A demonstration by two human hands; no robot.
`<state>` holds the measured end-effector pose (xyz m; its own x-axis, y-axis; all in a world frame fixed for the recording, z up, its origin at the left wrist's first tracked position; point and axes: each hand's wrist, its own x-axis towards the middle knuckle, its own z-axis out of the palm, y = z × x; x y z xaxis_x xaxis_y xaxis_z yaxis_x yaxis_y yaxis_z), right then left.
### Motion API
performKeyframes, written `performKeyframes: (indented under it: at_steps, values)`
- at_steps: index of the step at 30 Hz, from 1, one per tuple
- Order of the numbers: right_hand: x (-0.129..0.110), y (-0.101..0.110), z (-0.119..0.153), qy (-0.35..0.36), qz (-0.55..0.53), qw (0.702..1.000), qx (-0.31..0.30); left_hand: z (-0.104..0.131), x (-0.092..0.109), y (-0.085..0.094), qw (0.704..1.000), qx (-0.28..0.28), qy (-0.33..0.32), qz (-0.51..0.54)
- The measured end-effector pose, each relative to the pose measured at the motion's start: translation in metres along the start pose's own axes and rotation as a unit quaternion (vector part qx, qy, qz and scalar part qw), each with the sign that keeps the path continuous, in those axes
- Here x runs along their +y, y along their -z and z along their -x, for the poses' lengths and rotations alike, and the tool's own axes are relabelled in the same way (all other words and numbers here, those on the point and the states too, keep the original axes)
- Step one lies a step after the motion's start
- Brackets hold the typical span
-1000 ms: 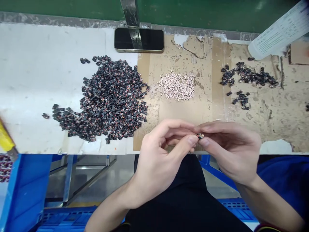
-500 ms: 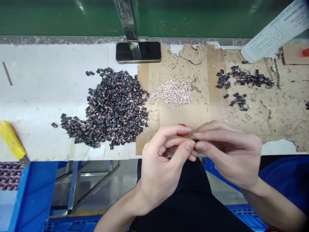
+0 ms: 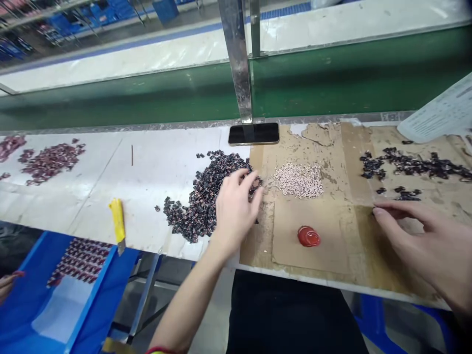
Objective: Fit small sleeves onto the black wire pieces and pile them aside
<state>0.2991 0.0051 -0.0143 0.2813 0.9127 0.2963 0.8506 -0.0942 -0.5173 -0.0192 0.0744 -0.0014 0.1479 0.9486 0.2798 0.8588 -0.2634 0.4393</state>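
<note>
My left hand [image 3: 238,204] is over the right side of a large heap of small black parts [image 3: 206,191], its fingers apart and bent down toward them. My right hand [image 3: 424,236] is at the right, thumb and forefinger pinched on a small dark piece [image 3: 373,210], just below the scattered black parts [image 3: 427,164]. Between the hands lie a pile of tiny pale pieces [image 3: 298,180] and a round red object [image 3: 309,236] on cardboard [image 3: 287,255].
A phone [image 3: 253,133] lies at the foot of a metal post [image 3: 238,64]. A yellow cutter [image 3: 117,220] is on the left, above a blue bin [image 3: 121,275]. Reddish parts [image 3: 55,162] lie far left. A white bottle [image 3: 438,115] leans in at right. Another person's hand [image 3: 7,285] shows at the left edge.
My hands have parted: the left went to the black heap, the right moved right to the scattered parts. The view has tilted up and left, and the red object is now uncovered.
</note>
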Motion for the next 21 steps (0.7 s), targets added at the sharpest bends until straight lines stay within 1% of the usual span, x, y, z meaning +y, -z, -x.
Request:
performKeyframes:
  at_steps: [2,3,4,6,8,9,11,13,15,17,21]
  values:
    - [0.018,0.001,-0.012,0.021,0.065,0.998,-0.010,-0.020,-0.022,-0.002,1.000,-0.019,-0.006,-0.025]
    - [0.023,0.002,-0.017,0.032,0.080,0.996,-0.006,-0.026,-0.029,-0.003,0.999,-0.036,-0.014,-0.026]
    - [0.026,0.002,-0.020,0.046,0.089,0.995,0.004,-0.030,-0.033,-0.003,0.998,-0.049,-0.021,-0.020]
    - [0.022,-0.001,-0.026,0.075,0.088,0.993,0.028,-0.032,-0.035,-0.002,0.997,-0.067,-0.027,-0.012]
    - [0.007,-0.010,-0.031,0.108,0.061,0.992,0.022,-0.031,-0.033,0.000,0.997,-0.069,-0.024,-0.008]
    - [-0.004,-0.016,-0.034,0.127,0.045,0.991,0.007,-0.030,-0.033,0.001,0.997,-0.069,-0.022,-0.005]
    - [-0.027,-0.032,-0.040,0.171,0.025,0.984,-0.044,-0.029,-0.033,0.003,0.997,-0.072,-0.024,0.004]
    - [-0.049,-0.048,-0.046,0.217,0.023,0.971,-0.102,-0.031,-0.035,0.004,0.996,-0.081,-0.028,0.019]
    - [-0.065,-0.060,-0.051,0.245,0.025,0.960,-0.135,-0.033,-0.038,0.006,0.995,-0.092,-0.031,0.037]
    - [-0.074,-0.068,-0.054,0.255,0.026,0.956,-0.144,-0.034,-0.040,0.007,0.993,-0.099,-0.031,0.058]
    - [-0.079,-0.074,-0.057,0.260,0.032,0.953,-0.149,-0.035,-0.041,0.008,0.989,-0.094,-0.011,0.117]
